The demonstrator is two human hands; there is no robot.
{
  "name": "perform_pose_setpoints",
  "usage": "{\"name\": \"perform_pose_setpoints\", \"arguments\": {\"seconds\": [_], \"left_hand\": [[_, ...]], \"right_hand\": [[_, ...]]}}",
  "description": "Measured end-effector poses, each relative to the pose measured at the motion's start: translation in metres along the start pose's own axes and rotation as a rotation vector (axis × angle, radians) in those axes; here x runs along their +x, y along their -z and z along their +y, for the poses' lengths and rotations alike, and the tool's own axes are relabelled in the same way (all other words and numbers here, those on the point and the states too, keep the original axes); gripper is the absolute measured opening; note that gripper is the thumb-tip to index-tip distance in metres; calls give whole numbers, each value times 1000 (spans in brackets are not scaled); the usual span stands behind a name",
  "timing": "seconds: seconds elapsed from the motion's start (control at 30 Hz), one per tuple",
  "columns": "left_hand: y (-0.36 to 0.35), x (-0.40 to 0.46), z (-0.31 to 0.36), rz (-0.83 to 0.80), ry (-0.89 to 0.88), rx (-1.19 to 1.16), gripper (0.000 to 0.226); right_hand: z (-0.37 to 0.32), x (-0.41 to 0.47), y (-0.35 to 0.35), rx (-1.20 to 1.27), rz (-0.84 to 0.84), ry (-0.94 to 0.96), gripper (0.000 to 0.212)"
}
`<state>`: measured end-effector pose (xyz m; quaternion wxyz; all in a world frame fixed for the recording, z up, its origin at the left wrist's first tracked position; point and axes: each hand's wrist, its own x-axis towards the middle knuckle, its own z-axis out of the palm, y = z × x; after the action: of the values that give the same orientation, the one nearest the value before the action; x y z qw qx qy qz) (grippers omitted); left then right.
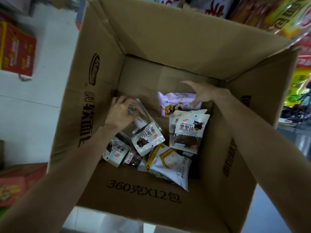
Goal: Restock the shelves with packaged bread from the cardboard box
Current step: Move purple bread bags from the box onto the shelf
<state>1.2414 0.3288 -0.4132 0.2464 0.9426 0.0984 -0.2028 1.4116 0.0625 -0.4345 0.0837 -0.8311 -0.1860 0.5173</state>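
You are in a shop. Bright food packs [284, 15] with big printed letters fill the shelves at the top right. A big cardboard box [168, 41] stands open on the pale floor [33, 118], and it holds small sealed bread packs [185, 130] that look alike. A red carton [16, 49] of goods sits on the floor at the left, and another [15, 184] lies nearer you.

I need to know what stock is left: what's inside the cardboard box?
In the cardboard box: several white chocolate-bread packets, a lilac packet, a yellow-edged packet. Both hands reach in. Whatever lies beneath the pile is hidden.
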Motion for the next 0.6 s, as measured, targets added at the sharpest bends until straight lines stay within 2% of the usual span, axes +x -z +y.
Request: {"name": "perform_pose_setpoints", "arguments": {"seconds": [0.07,0.13,0.23,0.3,0.43,0.53,0.6], "left_hand": [[2,1,1,-38,63,-8,37],[3,1,2,-56,76,-7,41],[3,-1,1,-78,47,6,45],[2,-3,-3,-49,20,26,43],[12,-6,-9,14,-4,99,19],[27,-14,-3,62,-140,112,15],[39,-20,8,93,-168,81,14]], "right_hand": [[1,-7,-8,-105,71,-69,92],[2,-15,-16,-189,143,-101,70],[-1,-28,-22,56,321,-27,47],[-6,-39,-21,169,452,8,46],[-20,-71,-16,344,693,94,51],[-35,-108,-13,571,844,118,53],[-45,-136,-12,723,936,118,50]]}}
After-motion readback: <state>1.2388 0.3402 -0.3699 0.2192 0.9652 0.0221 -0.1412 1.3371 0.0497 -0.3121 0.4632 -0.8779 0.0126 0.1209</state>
